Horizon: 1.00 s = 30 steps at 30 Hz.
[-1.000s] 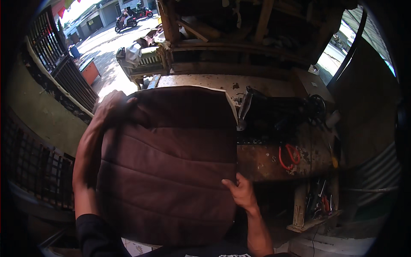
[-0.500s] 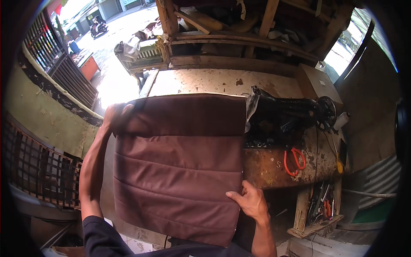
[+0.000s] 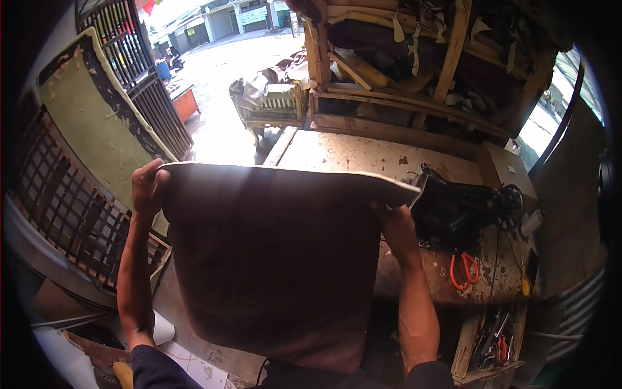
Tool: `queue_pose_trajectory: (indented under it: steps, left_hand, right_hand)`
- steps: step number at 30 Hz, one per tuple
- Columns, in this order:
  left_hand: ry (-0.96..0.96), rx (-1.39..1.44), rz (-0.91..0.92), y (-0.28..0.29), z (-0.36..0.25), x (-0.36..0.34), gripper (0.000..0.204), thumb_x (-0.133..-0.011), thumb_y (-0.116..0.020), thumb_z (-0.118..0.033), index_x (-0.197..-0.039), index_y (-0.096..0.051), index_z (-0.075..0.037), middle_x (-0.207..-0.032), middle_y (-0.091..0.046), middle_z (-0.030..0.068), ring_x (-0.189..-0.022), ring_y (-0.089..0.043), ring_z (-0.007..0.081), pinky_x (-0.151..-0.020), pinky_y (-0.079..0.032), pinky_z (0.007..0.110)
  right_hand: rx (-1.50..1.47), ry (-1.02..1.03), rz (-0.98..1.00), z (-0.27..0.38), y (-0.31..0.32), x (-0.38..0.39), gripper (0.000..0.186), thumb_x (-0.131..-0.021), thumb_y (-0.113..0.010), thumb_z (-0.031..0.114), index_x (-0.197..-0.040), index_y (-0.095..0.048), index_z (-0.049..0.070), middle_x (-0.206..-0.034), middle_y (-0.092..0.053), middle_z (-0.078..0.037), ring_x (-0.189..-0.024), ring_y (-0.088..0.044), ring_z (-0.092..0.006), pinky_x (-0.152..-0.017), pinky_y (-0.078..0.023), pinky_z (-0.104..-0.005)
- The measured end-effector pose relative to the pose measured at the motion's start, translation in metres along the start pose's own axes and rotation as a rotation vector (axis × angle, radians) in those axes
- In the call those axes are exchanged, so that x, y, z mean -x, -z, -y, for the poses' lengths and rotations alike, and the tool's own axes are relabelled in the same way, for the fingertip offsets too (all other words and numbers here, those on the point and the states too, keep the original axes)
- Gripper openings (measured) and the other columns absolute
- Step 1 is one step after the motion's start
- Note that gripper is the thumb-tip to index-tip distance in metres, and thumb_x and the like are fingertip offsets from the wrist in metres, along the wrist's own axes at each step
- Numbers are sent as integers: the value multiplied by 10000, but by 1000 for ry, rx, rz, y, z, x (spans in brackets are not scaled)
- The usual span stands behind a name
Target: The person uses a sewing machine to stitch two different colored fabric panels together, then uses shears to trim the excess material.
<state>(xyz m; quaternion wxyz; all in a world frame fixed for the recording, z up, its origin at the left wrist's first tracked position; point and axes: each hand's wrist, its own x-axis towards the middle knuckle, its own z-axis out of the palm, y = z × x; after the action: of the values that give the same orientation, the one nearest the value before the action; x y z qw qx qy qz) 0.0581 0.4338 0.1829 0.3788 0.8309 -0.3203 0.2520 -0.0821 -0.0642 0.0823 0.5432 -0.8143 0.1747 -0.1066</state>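
Clock positions taken from the middle of the panel.

Item: one dark brown panel (image 3: 275, 259), flexible sheet, pale along its top edge; hung in front of the person, short of the tabletop (image 3: 337, 150). Face in shadow; seams not readable.

Left hand (image 3: 149, 185): at 10 o'clock. Fingers closed on the top left corner.

Right hand (image 3: 400, 230): between 2 and 3 o'clock, a little below the top right corner. Thumb on the near face; fingers mostly hidden behind, apparently pinching the side.

Condition: top edge fairly straight from 11 to 12 o'clock, sloping down toward 1 to 2 o'clock; lens bend may add to this.

Adjacent: black sewing machine (image 3: 460, 204), between 2 and 3 o'clock, just beyond the right corner, contact not certain; red-handled tool (image 3: 464, 271), 3 o'clock, on the tabletop; tray of hand tools (image 3: 487, 353), 4 o'clock.

Handling notes, by judgement: a right grip shifted nearer the corner should level the edge. Even, light outward pull at 10 and 2 o'clock suits a flexible sheet; a hard pull could stretch one side. Best to hold the right corner clear of the machine, where it could snag. Lower edge, at 6 o'clock, best left hanging free; tilting the face toward the light at 12 o'clock would help reading its seams.
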Motion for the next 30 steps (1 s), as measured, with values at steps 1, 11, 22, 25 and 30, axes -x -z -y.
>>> queue_pose_trajectory:
  steps: [1, 11, 22, 25, 30]
  left_hand:
    - [-34, 35, -24, 10, -11, 3, 544, -1043, -634, -512, -819, -630, -17, -707, -563, -16, -700, -519, 56, -592, -430, 291]
    - [166, -165, 117, -78, 7, 107, 161, -837, -744, -11, -995, -734, -37, -950, -694, 112, -959, -699, 244, -844, -547, 350]
    - [262, 280, 18, 21, 40, 117, 299, -937, -768, -261, -817, -726, 9, -705, -654, -14, -720, -581, 53, -638, -478, 281]
    - [198, -116, 240, 79, 24, 59, 477, -977, -736, -367, -701, -668, 16, -555, -509, 25, -621, -470, 39, -537, -415, 321]
    - [218, -422, 380, -1, 82, -46, 295, -952, -680, -230, -770, -695, 2, -670, -619, 158, -663, -621, 192, -612, -483, 433]
  right_hand:
    - [-325, 250, -10, -23, -5, -8, 364, -1031, -716, 266, -1268, -689, -9, -1086, -757, -55, -966, -654, -95, -872, -525, -300]
    - [3, 1085, -131, 81, 130, 74, 307, -859, -817, 85, -1112, -692, -35, -1001, -728, -107, -864, -719, -156, -785, -545, -271]
    - [273, 516, -515, -67, 149, 68, 318, -1037, -616, 141, -1316, -668, -3, -1201, -719, -147, -1129, -703, -249, -994, -567, -405]
    - [94, 393, -404, -87, 132, 51, 432, -1016, -668, 165, -1411, -596, 3, -1347, -656, -164, -1261, -643, -295, -1071, -543, -466]
    - [-462, 316, -174, -131, 75, 13, 451, -946, -763, 88, -1344, -598, -47, -1281, -658, -120, -1168, -626, -204, -1009, -507, -366]
